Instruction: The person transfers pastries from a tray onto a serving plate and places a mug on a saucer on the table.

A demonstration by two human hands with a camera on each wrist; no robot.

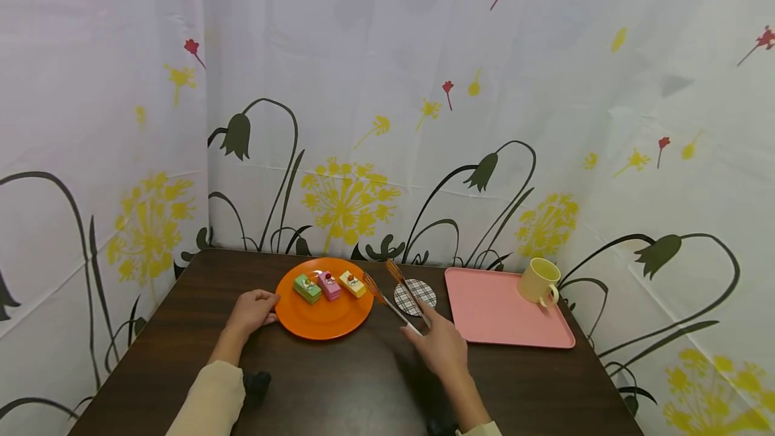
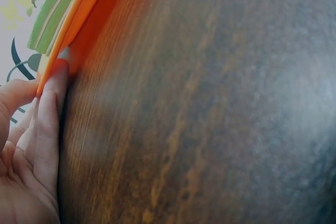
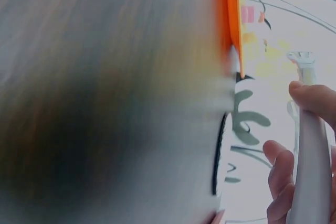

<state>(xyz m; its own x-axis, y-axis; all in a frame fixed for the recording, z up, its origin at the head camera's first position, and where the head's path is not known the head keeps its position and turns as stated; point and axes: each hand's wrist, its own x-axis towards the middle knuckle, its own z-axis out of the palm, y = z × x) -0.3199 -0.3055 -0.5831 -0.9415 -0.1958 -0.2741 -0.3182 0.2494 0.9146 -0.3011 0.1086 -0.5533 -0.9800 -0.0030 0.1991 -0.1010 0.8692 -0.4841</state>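
Note:
At the left of an orange plate [image 1: 321,330], my left hand [image 1: 251,311] pinches the rim. In the left wrist view the thumb lies on top of it and the fingers [image 2: 47,129] underneath. Three small toy cakes stand in a row on the plate: a green one [image 1: 307,288], a pink one [image 1: 329,286] and a yellow one [image 1: 352,284]. My right hand [image 1: 447,348] grips a pair of tongs [image 1: 399,313], whose spread brown tips point toward the plate's right side. Nothing is between the tips. Up close, the right wrist view shows a pale tong arm [image 3: 312,166] under the thumb.
A round checked coaster [image 1: 424,293] lies behind the tongs. To the right is a pink tray [image 1: 496,318] bearing a yellow mug [image 1: 537,280] at its back right corner. Everything stands on a dark wooden table [image 1: 345,389], with a flower-printed curtain [image 1: 387,86] behind.

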